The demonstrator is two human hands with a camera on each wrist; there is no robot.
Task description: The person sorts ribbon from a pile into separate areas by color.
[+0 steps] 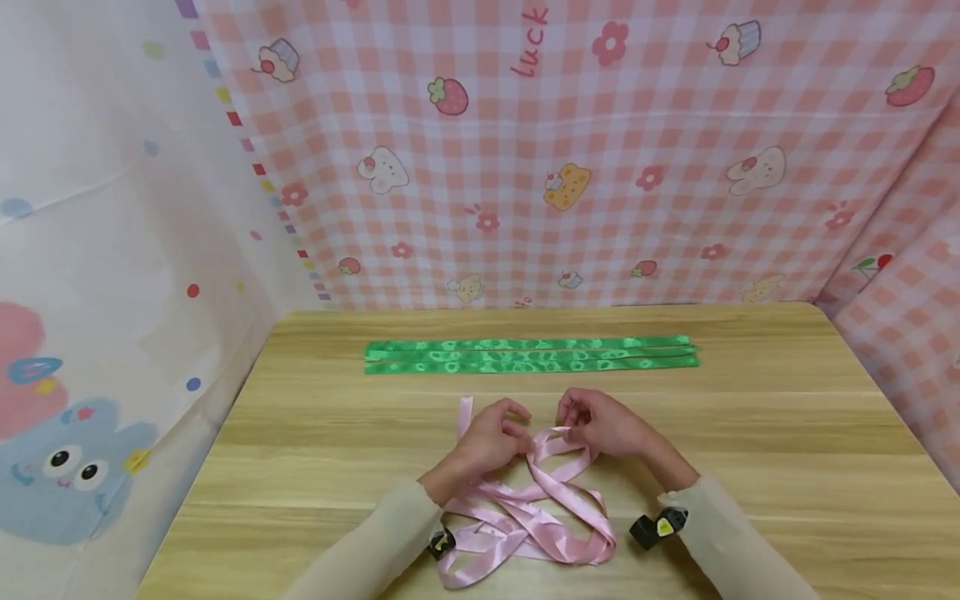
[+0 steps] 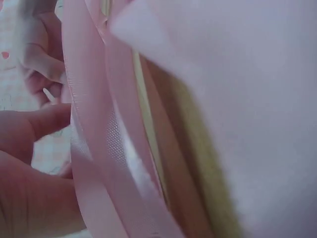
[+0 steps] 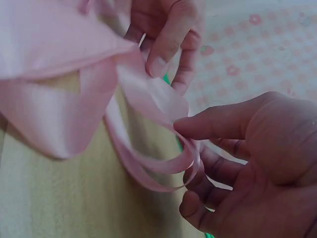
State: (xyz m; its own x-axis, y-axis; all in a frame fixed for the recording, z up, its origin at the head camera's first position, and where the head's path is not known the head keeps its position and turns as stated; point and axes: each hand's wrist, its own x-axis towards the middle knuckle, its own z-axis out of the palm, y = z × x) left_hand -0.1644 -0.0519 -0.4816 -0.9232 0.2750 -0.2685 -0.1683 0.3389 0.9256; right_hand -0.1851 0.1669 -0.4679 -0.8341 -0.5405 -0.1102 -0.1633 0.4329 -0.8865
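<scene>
A long pink satin ribbon (image 1: pixel 551 533) lies in loose, crossing loops on the table below and between the two hands. My right hand (image 1: pixel 603 423) pinches a loop of it; in the right wrist view its thumb (image 3: pixel 210 124) lies on the ribbon with the fingers curled behind. My left hand (image 1: pixel 495 437) holds another stretch close by, the thumb and fingers at the ribbon's edge in the left wrist view. One ribbon end stands out past the left hand. Pink folds (image 2: pixel 124 163) fill much of the left wrist view, hiding part of the fingers.
Several green patterned ribbon strips (image 1: pixel 532 355) lie straight, side by side, across the wooden table (image 1: pixel 300 467) beyond the hands. A pink checked cloth (image 1: pixel 525 167) hangs behind the table, and a white printed cloth (image 1: pixel 135 233) on the left.
</scene>
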